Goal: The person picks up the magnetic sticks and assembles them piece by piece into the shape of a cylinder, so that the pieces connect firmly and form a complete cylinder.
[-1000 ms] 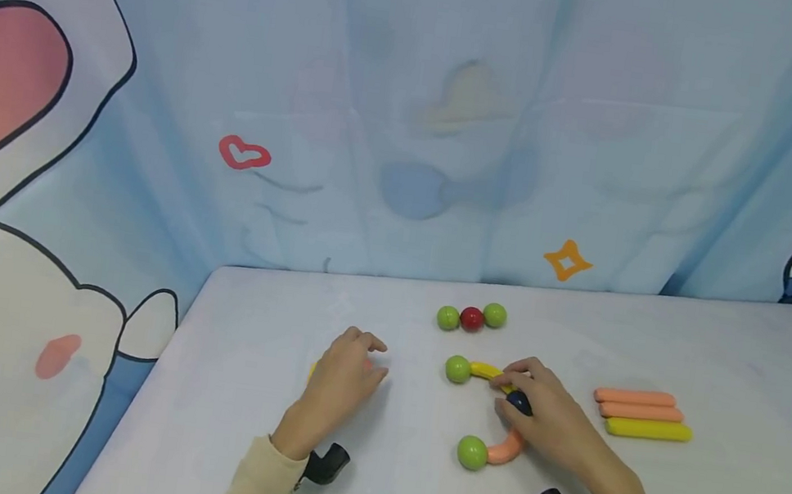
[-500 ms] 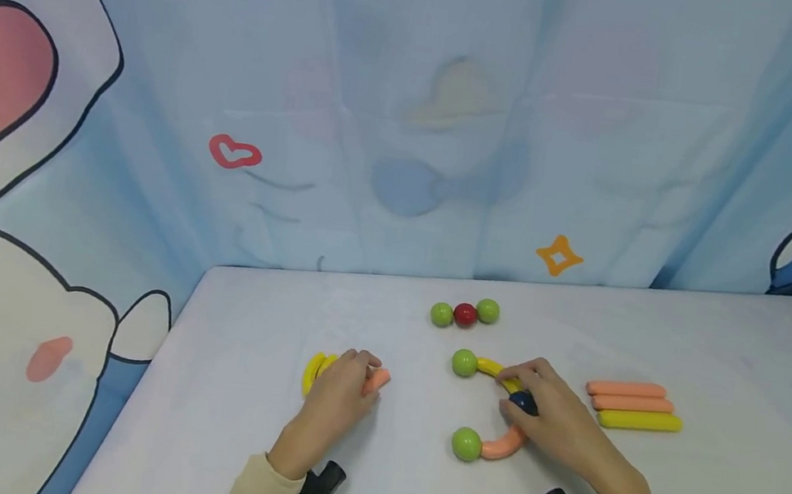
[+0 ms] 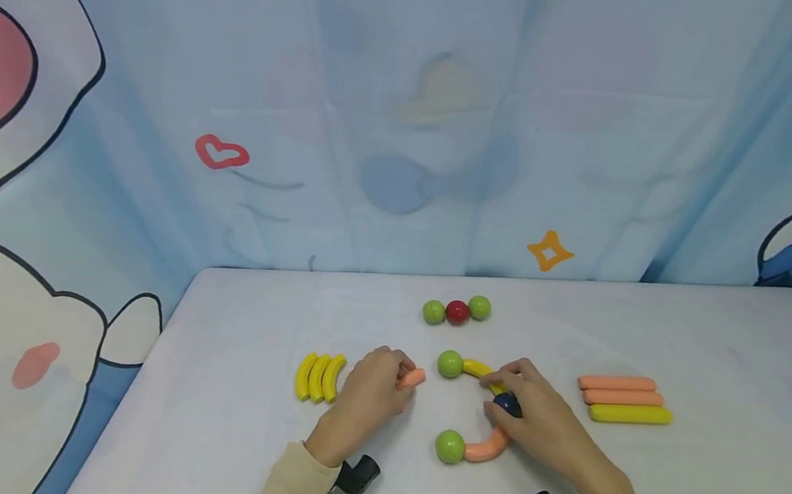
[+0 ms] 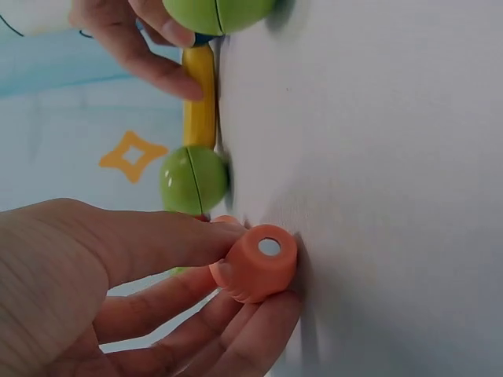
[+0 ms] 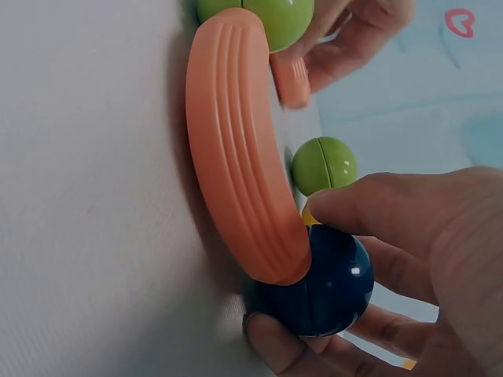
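- Fingers (image 4: pixel 271 330) of left hand (image 3: pixel 374 380) pinch the held orange arc (image 4: pixel 253 276); fingers (image 5: pixel 277 344) of right hand (image 3: pixel 541 417) pinch the dark blue ball (image 5: pixel 339 284), gripping it from two sides.
- Backdrop (image 3: pixel 388 73): pale blue, cartoon-printed cloth, behind desk.
- Desk (image 3: pixel 730 486): white top, carries all the pieces.
- Sleeves (image 3: pixel 296 482): beige, both arms; black wrist device (image 3: pixel 359 475) at left wrist, another at right.
- Orange sticks (image 3: pixel 618 383): two, lying parallel with one yellow stick (image 3: pixel 631 414) nearest the person; all right of right hand.
- Yellow arcs (image 3: pixel 318 377): three, side by side, left of left hand.
- Held orange arc: between the yellow arcs and the C-shaped chain, apart from both; can't tell if touching desk.
- Chain, C-shape, gap facing left hand: far green ball (image 3: pixel 450 364), joined yellow arc (image 3: pixel 476 368), dark blue ball, joined orange arc (image 5: pixel 240 149), near green ball (image 3: pixel 450 446). Right fingertip overlaps joined yellow arc, contact unclear.
- Back row: red ball (image 3: pixel 457 312) between two small green balls (image 3: pixel 434 311), near desk's far edge.
- Silver disc (image 4: pixel 269 247): set in end face of held orange arc.
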### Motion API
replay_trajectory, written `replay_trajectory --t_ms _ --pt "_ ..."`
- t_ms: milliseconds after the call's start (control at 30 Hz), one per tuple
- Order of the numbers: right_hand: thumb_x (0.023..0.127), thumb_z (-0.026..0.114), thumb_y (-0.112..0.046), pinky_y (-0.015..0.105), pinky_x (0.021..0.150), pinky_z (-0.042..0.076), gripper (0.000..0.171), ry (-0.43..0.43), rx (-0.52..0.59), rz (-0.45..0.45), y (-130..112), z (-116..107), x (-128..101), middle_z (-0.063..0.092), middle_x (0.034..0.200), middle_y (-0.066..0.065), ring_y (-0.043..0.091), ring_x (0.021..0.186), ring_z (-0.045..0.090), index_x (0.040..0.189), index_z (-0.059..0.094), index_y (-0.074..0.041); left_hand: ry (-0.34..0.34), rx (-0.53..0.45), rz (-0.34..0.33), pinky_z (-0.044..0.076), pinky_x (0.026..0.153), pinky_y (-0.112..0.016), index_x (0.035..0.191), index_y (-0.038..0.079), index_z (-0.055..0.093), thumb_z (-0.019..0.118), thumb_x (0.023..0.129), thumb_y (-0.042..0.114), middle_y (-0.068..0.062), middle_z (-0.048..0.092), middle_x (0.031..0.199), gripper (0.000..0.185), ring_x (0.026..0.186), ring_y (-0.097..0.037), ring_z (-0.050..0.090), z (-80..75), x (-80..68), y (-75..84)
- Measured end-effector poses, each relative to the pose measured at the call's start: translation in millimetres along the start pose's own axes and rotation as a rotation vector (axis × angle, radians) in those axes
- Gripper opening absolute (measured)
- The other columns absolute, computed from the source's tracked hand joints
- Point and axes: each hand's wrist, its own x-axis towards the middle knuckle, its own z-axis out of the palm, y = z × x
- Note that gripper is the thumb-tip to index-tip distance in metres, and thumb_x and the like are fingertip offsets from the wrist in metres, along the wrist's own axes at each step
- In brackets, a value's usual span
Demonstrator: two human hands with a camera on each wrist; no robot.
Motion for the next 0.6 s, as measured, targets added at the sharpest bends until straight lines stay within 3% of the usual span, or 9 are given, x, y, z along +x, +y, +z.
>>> replay_trajectory --t_ms 367,600 --pt "0.094 0.076 -0.015 0.057 0.092 0.055 0.031 0.0 0.006 0.002 -5.0 5.1 1.3 0.057 0.12 0.015 0.03 0.104 0.061 0.122 0.072 -0.003 0.027 0.012 0.055 0.05 0.071 -0.022 0.107 0.0 0.076 0.079 0.088 0.001 -0.005 0.066 0.093 0.019 0.08 -0.014 0.057 5.9 9.5 4.7" --pt "0.092 0.08 -0.015 0.059 0.095 0.054 0.035 0.032 -0.054 -0.032 -10.7 0.3 -2.3 0.056 0.123 0.016 0.035 0.112 0.055 0.123 0.07 -0.004 -0.061 -0.132 0.014 0.051 0.065 -0.018 0.113 -0.003 0.073 0.075 0.093 0.001 -0.006 0.066 0.097 0.021 0.068 -0.005 0.06 1.8 13.3 1.2"
